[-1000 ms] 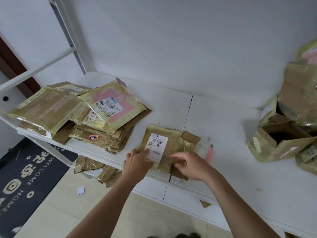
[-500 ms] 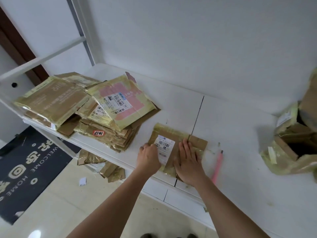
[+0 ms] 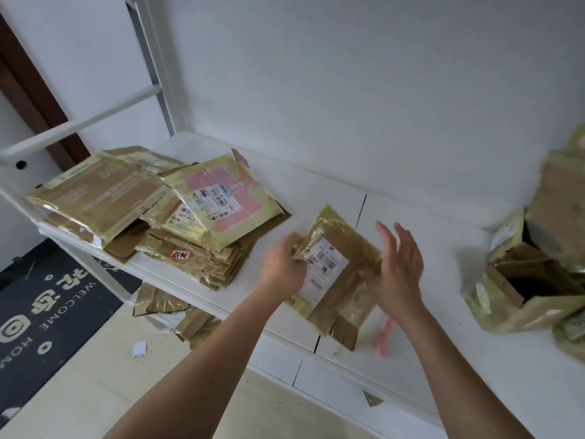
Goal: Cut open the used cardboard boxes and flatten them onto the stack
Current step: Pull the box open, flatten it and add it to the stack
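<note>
Cardboard box (image 3: 337, 267), taped and now flattened, has come up off the white tabletop (image 3: 474, 359) since half a second ago: left hand (image 3: 281, 267) grips its left edge, right hand (image 3: 399, 270) open beside it, so transfer onto the stack (image 3: 152, 213) looks next.

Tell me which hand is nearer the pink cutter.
Right. The right hand is just above the pink cutter, at the flattened box's right edge; the left hand grips its far left edge.

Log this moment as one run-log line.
stage: moving flattened box | left hand: grips flattened box | right hand: open beside it | stack: left | pink cutter: on table
</note>
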Tool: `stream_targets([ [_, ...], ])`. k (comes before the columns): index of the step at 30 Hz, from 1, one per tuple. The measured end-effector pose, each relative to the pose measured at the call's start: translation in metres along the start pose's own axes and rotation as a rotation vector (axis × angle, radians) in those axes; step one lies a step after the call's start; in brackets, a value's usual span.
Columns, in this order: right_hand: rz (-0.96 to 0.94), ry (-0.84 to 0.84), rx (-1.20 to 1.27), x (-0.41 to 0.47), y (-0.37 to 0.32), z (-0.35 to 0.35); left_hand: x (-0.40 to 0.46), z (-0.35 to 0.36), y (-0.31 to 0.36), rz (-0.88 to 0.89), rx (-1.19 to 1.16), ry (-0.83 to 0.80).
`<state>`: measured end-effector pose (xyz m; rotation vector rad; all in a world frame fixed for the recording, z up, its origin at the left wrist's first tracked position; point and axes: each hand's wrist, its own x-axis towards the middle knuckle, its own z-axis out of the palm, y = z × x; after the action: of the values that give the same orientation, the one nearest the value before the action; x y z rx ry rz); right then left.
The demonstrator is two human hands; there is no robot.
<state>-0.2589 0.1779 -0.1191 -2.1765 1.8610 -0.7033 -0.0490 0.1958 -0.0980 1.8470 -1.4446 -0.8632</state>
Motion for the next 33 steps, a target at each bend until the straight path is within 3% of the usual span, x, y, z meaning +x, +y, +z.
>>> stream_targets([
  [4, 0.093, -0.296, 0.349, 0.021, -0.005, -0.025, 0.002, -0.038, 0.017, 0.189, 0.068, 0.05],
  [8, 0.02, -0.246, 0.447, 0.033, -0.027, -0.029, 0.01, -0.083, 0.013, 0.258, -0.003, 0.098],
  [10, -0.007, -0.19, 0.51, 0.04, -0.041, -0.028, 0.019, -0.107, 0.007, 0.197, -0.054, 0.306],
  [13, 0.121, -0.097, 0.753, 0.052, -0.06, -0.021, 0.034, -0.14, -0.013, -0.112, -0.078, 0.558],
  [17, 0.445, -0.058, 1.178, 0.066, -0.091, 0.001, 0.047, -0.15, -0.04, -0.455, -0.363, 0.411],
  [20, 0.563, -0.137, 1.255, 0.077, -0.119, 0.024, 0.058, -0.144, -0.062, -0.568, -0.625, 0.299],
  [25, 0.73, -0.254, 1.252, 0.083, -0.162, 0.072, 0.064, -0.143, -0.091, -0.631, -0.983, 0.25],
  [27, 0.759, -0.267, 1.105, 0.081, -0.172, 0.09, 0.061, -0.142, -0.099, -0.635, -1.161, 0.199],
  [29, 0.748, -0.28, 0.983, 0.079, -0.178, 0.099, 0.056, -0.141, -0.105, -0.593, -1.257, 0.141],
  [33, 0.625, -0.272, 1.046, 0.083, -0.196, 0.1, 0.052, -0.146, -0.108, -0.462, -1.42, 0.111],
])
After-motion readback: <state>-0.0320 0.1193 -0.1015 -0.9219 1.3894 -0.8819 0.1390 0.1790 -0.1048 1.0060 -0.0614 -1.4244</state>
